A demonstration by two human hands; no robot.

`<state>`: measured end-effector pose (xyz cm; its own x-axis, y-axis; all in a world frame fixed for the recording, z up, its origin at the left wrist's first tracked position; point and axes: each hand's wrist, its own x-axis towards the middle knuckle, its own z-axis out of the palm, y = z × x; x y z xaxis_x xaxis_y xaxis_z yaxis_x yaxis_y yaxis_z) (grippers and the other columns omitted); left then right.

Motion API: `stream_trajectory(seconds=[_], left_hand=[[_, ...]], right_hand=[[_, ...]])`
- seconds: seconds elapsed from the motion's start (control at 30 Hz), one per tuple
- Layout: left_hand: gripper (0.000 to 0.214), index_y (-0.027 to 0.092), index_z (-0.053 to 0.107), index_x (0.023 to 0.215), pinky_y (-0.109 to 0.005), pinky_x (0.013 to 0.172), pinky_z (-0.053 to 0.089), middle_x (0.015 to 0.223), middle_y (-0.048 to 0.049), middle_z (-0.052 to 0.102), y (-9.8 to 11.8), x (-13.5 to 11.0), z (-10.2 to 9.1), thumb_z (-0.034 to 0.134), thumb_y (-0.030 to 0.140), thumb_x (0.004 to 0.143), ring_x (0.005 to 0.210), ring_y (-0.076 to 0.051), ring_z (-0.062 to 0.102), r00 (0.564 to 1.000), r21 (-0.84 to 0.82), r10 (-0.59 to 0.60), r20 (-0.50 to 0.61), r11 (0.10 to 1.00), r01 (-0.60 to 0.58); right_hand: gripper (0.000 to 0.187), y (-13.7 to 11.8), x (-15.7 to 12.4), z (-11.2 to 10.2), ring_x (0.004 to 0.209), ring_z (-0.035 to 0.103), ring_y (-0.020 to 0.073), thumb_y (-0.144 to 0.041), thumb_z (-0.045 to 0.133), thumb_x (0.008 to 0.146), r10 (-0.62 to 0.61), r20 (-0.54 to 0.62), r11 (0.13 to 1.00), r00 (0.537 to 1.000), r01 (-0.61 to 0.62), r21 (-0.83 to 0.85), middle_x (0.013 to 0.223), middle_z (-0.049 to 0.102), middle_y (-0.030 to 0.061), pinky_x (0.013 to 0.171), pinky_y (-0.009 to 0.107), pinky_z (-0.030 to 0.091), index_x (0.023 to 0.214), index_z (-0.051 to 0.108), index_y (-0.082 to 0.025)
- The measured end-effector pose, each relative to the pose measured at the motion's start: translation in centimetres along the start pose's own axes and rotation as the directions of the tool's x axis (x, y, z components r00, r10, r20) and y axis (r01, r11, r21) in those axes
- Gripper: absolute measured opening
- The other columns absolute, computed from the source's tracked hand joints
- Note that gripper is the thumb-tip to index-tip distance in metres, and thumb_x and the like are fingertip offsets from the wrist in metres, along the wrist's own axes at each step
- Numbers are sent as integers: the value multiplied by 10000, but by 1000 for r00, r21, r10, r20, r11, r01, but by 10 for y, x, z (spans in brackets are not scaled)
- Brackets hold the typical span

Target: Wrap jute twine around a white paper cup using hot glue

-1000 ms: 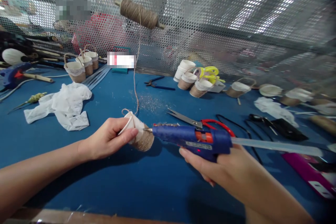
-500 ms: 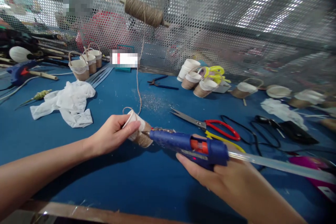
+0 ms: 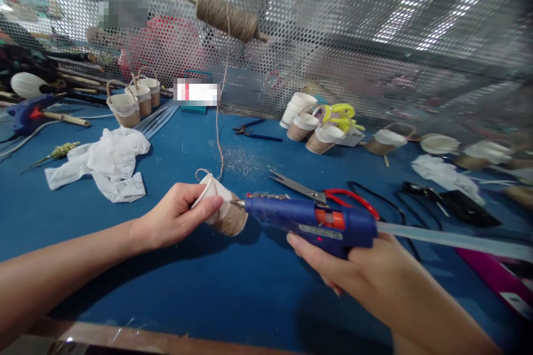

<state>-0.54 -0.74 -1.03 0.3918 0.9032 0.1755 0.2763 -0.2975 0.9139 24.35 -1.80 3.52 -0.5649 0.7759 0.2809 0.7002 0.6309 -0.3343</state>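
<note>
My left hand (image 3: 183, 213) grips a small white paper cup (image 3: 228, 217) by its rim, thumb outside and fingers inside. Twine wraps the cup's lower part, and it lies tilted with its base to the right. From its rim a strand of twine (image 3: 219, 138) runs up to a spool (image 3: 227, 15) on the mesh. A blue hot glue gun (image 3: 291, 215) is held in my right hand (image 3: 366, 272), a clear glue stick (image 3: 449, 239) poking from its back. The gun's nozzle points left at the cup's side, by the upper edge of the twine wrap; whether it touches I cannot tell.
Red-handled scissors (image 3: 325, 194) lie behind the glue gun, with blue pliers (image 3: 258, 133) farther back. White lace (image 3: 108, 158) is at left, near finished twine cups (image 3: 125, 111). More cups (image 3: 320, 138) stand at back right. A second glue gun (image 3: 31, 113) rests far left.
The glue gun has shifted slightly right and up along the cup, its nozzle now nearer the upper edge of the twine wrap. The cup has turned a little; my left hand keeps its grip.
</note>
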Motion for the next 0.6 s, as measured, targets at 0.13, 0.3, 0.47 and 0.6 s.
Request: stream_trajectory(seconds=[0.13, 0.3, 0.47, 0.6], left_hand=[[269, 131, 467, 606, -169, 486, 342, 567, 41, 396, 1, -1, -2, 399, 219, 851, 516, -70, 344, 986, 55, 166, 0, 985, -165], [243, 142, 433, 598, -164, 485, 330, 572, 42, 409, 2, -2, -3, 417, 141, 841, 513, -63, 355, 954, 91, 300, 6, 950, -299], [234, 140, 436, 603, -158, 486, 327, 579, 44, 406, 2, -2, -3, 418, 115, 835, 515, -59, 348, 948, 105, 318, 10, 942, -318], [236, 137, 445, 609, -164, 478, 326, 577, 41, 405, 1, -2, -3, 408, 135, 842, 516, -63, 347, 962, 89, 274, 6, 958, -274]], right_hand=[[265, -10, 8, -7, 296, 429, 100, -406, 534, 738, 396, 174, 883, 902, -425, 198, 331, 441, -65, 362, 231, 403, 549, 510, -221], [289, -20, 13, -8, 329, 438, 109, -435, 550, 698, 546, 208, 746, 812, -584, 321, 332, 433, -69, 398, 248, 408, 533, 437, -226], [292, -15, 11, -6, 327, 436, 113, -433, 545, 696, 534, 209, 753, 819, -573, 324, 324, 424, -67, 393, 255, 415, 518, 431, -231], [327, -7, 7, -5, 305, 461, 126, -486, 553, 682, 515, 244, 779, 821, -568, 266, 307, 439, -54, 379, 264, 433, 496, 451, -236]])
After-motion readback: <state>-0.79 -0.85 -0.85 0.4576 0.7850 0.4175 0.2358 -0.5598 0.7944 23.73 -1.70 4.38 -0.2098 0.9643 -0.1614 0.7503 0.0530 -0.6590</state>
